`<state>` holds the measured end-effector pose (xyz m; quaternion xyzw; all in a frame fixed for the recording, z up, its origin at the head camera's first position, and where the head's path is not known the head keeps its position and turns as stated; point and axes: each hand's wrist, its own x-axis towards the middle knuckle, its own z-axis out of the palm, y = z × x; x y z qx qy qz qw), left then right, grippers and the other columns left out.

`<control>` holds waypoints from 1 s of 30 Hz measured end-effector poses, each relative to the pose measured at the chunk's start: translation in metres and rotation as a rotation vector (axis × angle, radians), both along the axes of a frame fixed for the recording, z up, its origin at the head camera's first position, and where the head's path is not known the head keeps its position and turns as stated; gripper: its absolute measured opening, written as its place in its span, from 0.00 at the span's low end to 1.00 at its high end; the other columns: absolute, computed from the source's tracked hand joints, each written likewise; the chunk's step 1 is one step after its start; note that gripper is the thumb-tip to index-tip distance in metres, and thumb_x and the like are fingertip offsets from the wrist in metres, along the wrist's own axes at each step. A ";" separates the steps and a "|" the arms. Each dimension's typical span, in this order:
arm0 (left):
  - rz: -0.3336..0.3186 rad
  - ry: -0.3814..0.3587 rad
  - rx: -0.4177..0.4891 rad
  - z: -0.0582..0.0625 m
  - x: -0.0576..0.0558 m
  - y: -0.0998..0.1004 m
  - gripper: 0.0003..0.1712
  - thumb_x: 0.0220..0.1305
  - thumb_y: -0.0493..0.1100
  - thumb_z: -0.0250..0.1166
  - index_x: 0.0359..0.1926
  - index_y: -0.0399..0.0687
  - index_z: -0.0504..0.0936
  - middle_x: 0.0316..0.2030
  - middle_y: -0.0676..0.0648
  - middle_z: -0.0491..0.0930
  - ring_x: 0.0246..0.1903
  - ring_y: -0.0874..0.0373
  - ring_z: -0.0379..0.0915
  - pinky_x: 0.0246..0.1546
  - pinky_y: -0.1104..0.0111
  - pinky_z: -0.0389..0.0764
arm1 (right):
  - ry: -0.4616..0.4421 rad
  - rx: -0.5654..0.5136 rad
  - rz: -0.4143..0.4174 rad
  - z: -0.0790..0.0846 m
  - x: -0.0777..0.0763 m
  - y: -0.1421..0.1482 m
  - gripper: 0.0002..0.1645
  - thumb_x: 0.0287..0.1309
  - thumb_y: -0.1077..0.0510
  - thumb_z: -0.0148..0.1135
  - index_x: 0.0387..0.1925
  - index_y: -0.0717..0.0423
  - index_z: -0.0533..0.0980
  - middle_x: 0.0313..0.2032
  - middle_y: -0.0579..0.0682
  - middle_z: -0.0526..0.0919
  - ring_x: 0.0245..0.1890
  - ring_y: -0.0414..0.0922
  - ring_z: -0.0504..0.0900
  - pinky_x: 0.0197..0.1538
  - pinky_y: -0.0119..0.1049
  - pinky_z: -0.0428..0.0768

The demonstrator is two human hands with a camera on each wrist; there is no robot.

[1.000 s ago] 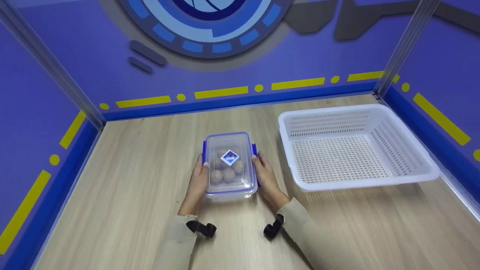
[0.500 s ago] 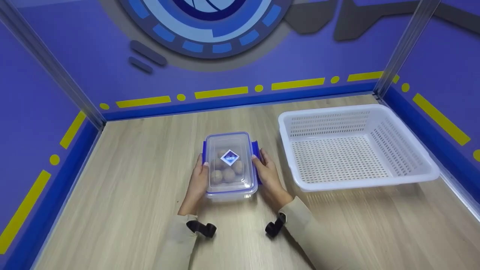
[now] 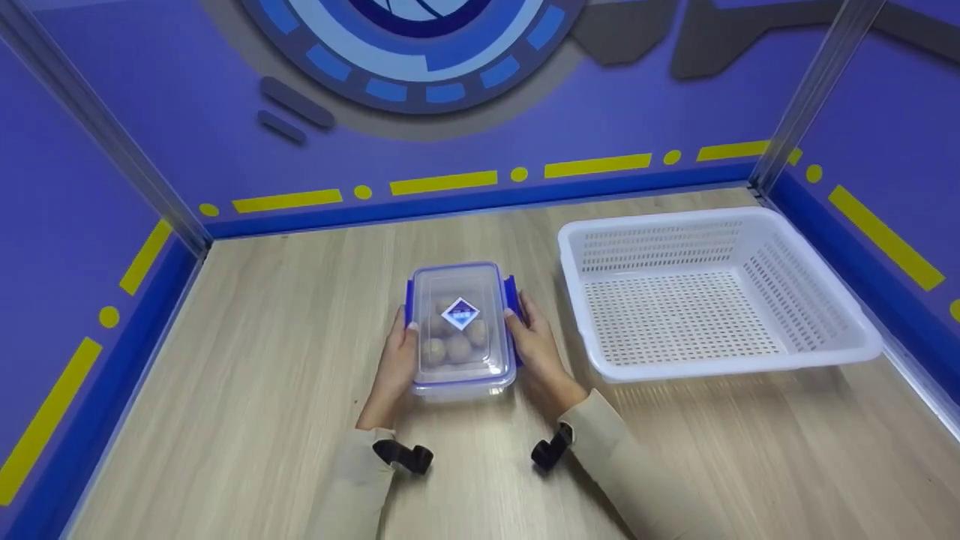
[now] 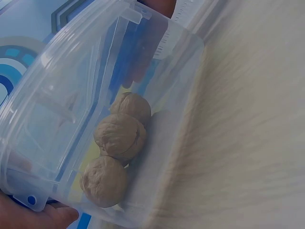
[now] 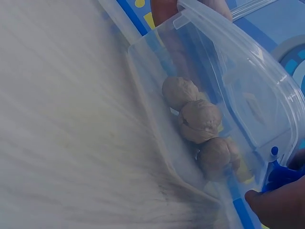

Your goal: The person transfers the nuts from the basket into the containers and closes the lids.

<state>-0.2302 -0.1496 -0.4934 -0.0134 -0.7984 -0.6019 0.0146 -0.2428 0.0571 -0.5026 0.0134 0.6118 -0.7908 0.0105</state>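
Observation:
A clear plastic food container [image 3: 454, 281] with a blue-edged lid and a diamond sticker [image 3: 460, 313] sits on the table in the head view. Several walnuts [image 4: 120, 137] show through its wall in the left wrist view. My left hand [image 3: 394, 367] grips the left side, thumb at the lid's edge by the blue left latch [image 3: 409, 300]. On the opposite side, my right hand [image 3: 541, 360] holds the container, its thumb at the lid edge and its fingers along the right latch [image 3: 512, 292]. That latch [image 5: 281, 176] juts outward in the right wrist view.
To the right stands a white perforated basket [image 3: 679, 315] with nothing in it. Blue-purple panels [image 3: 450, 161] with yellow markings enclose the wooden table [image 3: 285, 337] at the back and both sides.
The right latch has swung outward from the container's side, and my right hand has shifted slightly to the right. My left hand and the container keep their places.

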 end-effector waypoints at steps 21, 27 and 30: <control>-0.006 0.024 0.032 -0.002 -0.001 0.001 0.31 0.74 0.37 0.37 0.74 0.32 0.42 0.73 0.31 0.45 0.74 0.38 0.38 0.75 0.50 0.42 | 0.043 0.344 0.001 0.011 0.002 -0.010 0.34 0.71 0.59 0.40 0.73 0.68 0.46 0.74 0.65 0.47 0.75 0.58 0.44 0.77 0.49 0.43; 0.004 0.017 0.012 -0.001 0.000 0.001 0.32 0.74 0.37 0.37 0.73 0.31 0.42 0.73 0.30 0.45 0.74 0.38 0.38 0.75 0.50 0.41 | 0.061 0.413 0.006 0.012 0.003 -0.012 0.35 0.71 0.59 0.41 0.73 0.68 0.44 0.74 0.66 0.46 0.75 0.59 0.44 0.77 0.50 0.42; 0.007 0.019 -0.004 0.000 0.000 0.000 0.32 0.74 0.37 0.37 0.73 0.31 0.42 0.73 0.31 0.45 0.74 0.38 0.38 0.75 0.50 0.42 | 0.086 0.443 0.003 0.012 0.002 -0.014 0.34 0.71 0.61 0.40 0.72 0.70 0.45 0.73 0.67 0.46 0.74 0.60 0.44 0.77 0.51 0.43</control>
